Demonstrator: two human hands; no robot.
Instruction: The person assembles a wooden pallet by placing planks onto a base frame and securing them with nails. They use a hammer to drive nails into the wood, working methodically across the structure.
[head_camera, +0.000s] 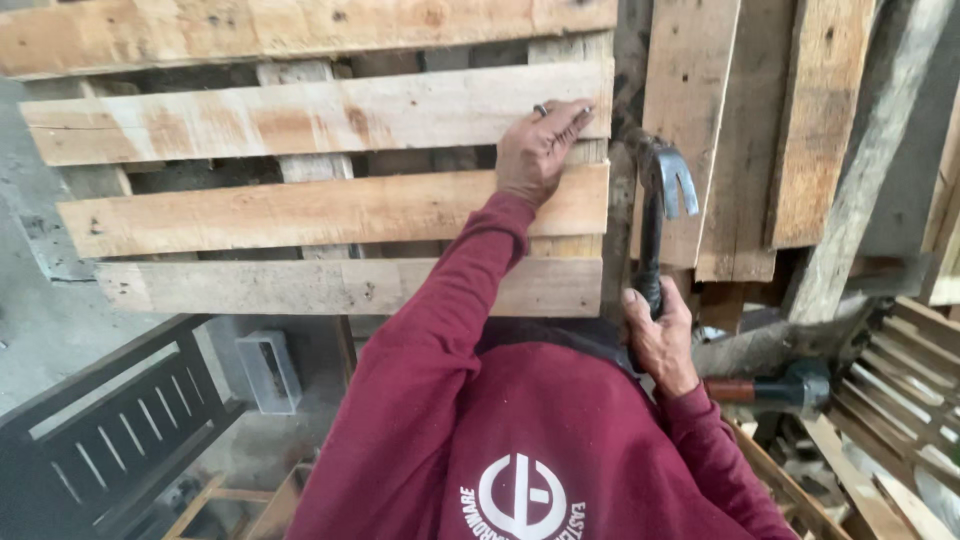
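Observation:
A wooden pallet (300, 210) stands upright in front of me, its slats running sideways. My left hand (538, 150) rests against the right end of a slat, fingers pinching a small nail against the wood. My right hand (660, 335) grips the black handle of a claw hammer (665, 185), whose steel head is raised just right of the pallet's edge, below and right of the left hand. Both arms wear dark red sleeves.
Loose wooden boards (740, 130) lean at the right behind the hammer. A second tool with a red and black handle (775, 388) lies at lower right among wooden slats (900, 380). A dark slatted bench (110, 430) sits at lower left on a concrete floor.

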